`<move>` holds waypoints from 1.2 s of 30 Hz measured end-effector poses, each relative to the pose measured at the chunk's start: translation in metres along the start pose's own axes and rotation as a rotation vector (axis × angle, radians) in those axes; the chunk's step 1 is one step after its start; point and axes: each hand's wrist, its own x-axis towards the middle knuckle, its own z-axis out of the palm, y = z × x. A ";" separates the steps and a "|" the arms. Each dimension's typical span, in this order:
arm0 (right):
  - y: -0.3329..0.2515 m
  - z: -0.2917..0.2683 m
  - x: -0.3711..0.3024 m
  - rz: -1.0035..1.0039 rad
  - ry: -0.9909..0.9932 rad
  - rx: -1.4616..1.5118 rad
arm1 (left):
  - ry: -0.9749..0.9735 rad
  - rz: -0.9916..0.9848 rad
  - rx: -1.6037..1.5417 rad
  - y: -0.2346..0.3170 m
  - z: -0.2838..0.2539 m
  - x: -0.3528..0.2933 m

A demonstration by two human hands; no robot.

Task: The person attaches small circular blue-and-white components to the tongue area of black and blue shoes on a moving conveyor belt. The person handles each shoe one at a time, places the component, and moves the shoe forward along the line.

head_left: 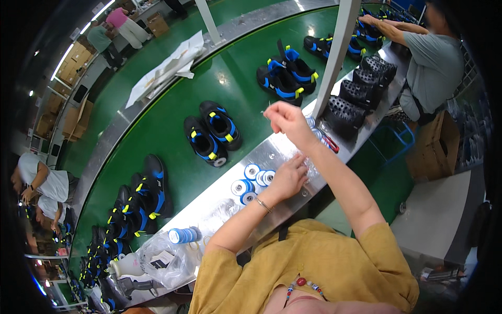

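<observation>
My right hand (pixel 286 121) is raised over the edge of the green belt, its fingertips pinched together. A thin pale sliver shows at the fingertips, too small to name. On the metal ledge, my left hand (pixel 290 180) lies with fingers stretched out beside crumpled clear plastic (pixel 309 170). Left of it is a cluster of round white discs with blue rims (pixel 251 171). A pair of black and blue shoes (pixel 212 133) stands on the belt, a round disc at one heel. Beyond my right hand is another such pair (pixel 286 76).
Red-handled pliers (pixel 330 144) lie by a white post (pixel 337 57). Black perforated shoes (pixel 345 112) line the ledge near a co-worker (pixel 434 63). To the left are a disc stack (pixel 182 235), a plastic bag (pixel 166 261), a tape dispenser-like tool (pixel 136 287) and more shoes (pixel 157 183).
</observation>
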 end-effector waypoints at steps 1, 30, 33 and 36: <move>-0.010 -0.003 0.005 0.032 -0.003 0.031 | 0.042 0.023 0.035 0.002 -0.003 0.005; 0.051 -0.049 -0.059 0.360 -0.116 -0.148 | -0.024 -0.615 -0.131 -0.014 -0.077 -0.005; 0.050 -0.047 -0.059 0.268 -0.101 -0.334 | 0.074 -0.638 -0.241 -0.025 -0.075 -0.010; 0.038 -0.039 -0.058 0.200 -0.050 -0.383 | 0.333 -0.752 -0.565 -0.023 -0.084 0.003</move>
